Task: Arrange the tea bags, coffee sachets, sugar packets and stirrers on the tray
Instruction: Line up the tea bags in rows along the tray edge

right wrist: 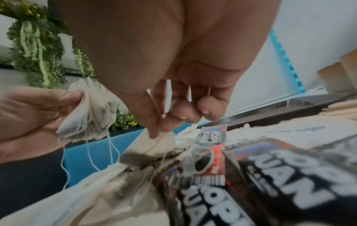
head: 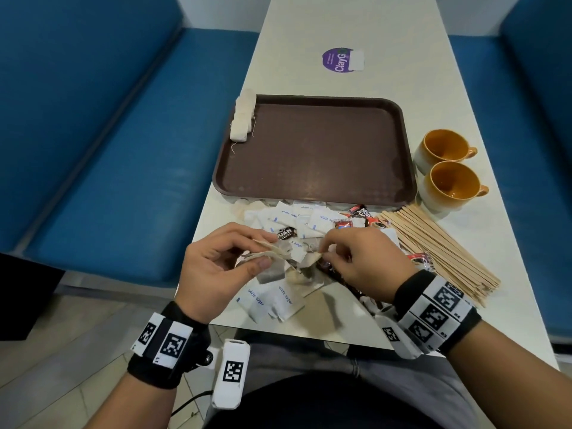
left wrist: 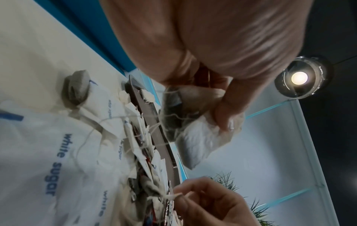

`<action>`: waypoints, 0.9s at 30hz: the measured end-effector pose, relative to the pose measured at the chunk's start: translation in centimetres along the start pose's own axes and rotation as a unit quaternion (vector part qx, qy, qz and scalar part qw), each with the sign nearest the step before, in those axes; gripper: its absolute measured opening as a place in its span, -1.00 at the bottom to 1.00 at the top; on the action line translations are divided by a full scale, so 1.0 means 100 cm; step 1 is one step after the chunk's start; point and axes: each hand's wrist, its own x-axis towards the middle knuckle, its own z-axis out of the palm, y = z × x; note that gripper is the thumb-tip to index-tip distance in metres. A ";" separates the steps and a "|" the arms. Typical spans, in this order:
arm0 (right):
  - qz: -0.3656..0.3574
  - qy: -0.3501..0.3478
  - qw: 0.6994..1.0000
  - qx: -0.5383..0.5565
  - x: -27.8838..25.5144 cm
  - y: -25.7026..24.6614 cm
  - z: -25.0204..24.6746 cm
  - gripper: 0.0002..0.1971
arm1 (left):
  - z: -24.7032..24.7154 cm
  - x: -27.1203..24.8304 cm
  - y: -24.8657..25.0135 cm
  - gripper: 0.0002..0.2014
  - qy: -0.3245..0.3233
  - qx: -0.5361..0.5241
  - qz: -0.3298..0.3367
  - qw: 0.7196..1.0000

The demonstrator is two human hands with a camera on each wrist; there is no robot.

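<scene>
Head view: The left hand (head: pixel 216 267) pinches a small bunch of tea bags (head: pixel 272 252) between thumb and fingers, raised just above the mixed pile at the near end of the table (head: pixel 309 41). The right hand (head: pixel 365 261) pinches a further tea bag (head: pixel 315 258) at the top of that pile. The pile holds white sugar packets (head: pixel 278 301) and dark coffee sachets (head: pixel 359 212). Wooden stirrers (head: pixel 439 246) lie in a loose fan to its right. The brown tray (head: pixel 315 150) sits beyond the pile; four tea bags (head: pixel 243 119) are lined along its far left rim. Two orange cups (head: pixel 445 168) stand just right of the tray.

Left wrist view: The held bags (left wrist: pixel 195 130) appear as thin off-white paper, creased, with dark leaf showing through and strings trailing to the pile. The fingertips (left wrist: pixel 226 122) clamp the upper edge. This detail is not legible from the head.

Right wrist view: The right fingers (right wrist: pixel 164 122) close narrowly on a cream bag (right wrist: pixel 154 145) lying over the sachets (right wrist: pixel 289 175). The left hand's bunch (right wrist: pixel 92 116) hangs alongside, strings dangling.
</scene>
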 end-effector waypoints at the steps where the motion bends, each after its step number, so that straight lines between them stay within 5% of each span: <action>1: 0.001 0.021 0.999 0.026 -0.001 0.000 -0.002 -0.92 | 0.000 0.000 0.000 -0.85 -0.005 0.003 0.005 1.000; 7: -0.037 0.134 0.985 0.099 -0.009 -0.004 -0.014 -0.92 | 0.010 0.004 0.000 -0.88 -0.011 0.025 -0.055 0.998; 15: -0.054 0.195 0.970 0.135 -0.015 -0.013 -0.023 -0.82 | 0.022 0.008 0.003 -0.76 -0.032 0.046 -0.088 0.995; 19: -0.055 0.168 0.972 0.154 -0.017 -0.022 -0.024 -0.71 | 0.031 0.009 0.003 -0.42 -0.014 0.015 -0.131 0.991; 27: -0.056 0.117 0.974 0.185 -0.010 -0.028 -0.021 -0.75 | 0.026 0.012 0.004 -0.87 -0.036 0.061 -0.064 0.995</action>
